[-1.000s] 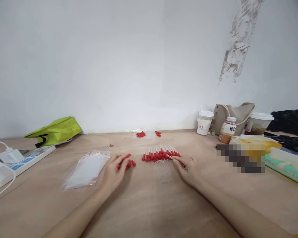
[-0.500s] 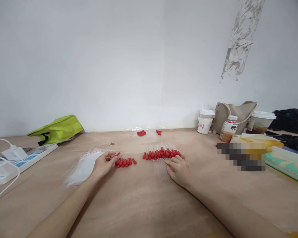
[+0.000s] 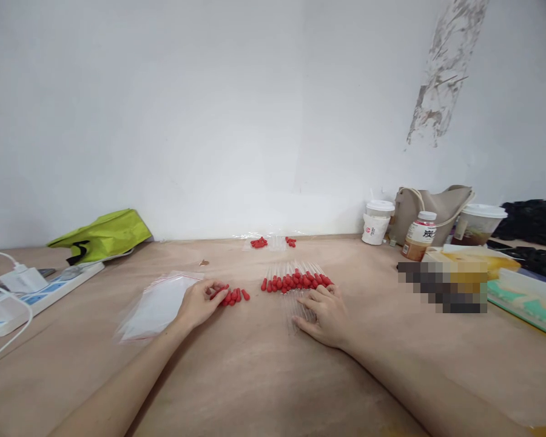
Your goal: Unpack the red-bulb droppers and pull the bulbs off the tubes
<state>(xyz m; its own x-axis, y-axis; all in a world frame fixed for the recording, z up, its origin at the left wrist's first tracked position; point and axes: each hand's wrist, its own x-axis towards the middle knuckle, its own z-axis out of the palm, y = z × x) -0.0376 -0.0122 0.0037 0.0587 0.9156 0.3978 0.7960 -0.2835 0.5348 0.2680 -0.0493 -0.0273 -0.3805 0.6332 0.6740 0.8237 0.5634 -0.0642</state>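
Note:
My left hand (image 3: 203, 301) is at the left end of a short row of loose red rubber bulbs (image 3: 238, 295), with thumb and fingertips closed around a bulb there and partly hiding the row. My right hand (image 3: 326, 312) reaches over a bunch of thin clear tubes (image 3: 292, 312), its thumb and fingers apart on their right side. Just beyond the tubes lies a fanned pile of droppers with red bulbs (image 3: 295, 280), their clear stems pointing to the wall.
Flat clear zip bags (image 3: 157, 306) lie left of my left hand. More red bulbs (image 3: 259, 243) sit in clear plastic by the wall. A power strip (image 3: 68, 288) and green pouch (image 3: 107, 237) are left; a paper cup (image 3: 377, 223), bottle (image 3: 419, 237) and bag (image 3: 446, 203) stand right.
My left hand has moved slightly right, further over the red bulbs. The right hand's thumb has shifted left across the clear tubes, and its fingers have spread wider.

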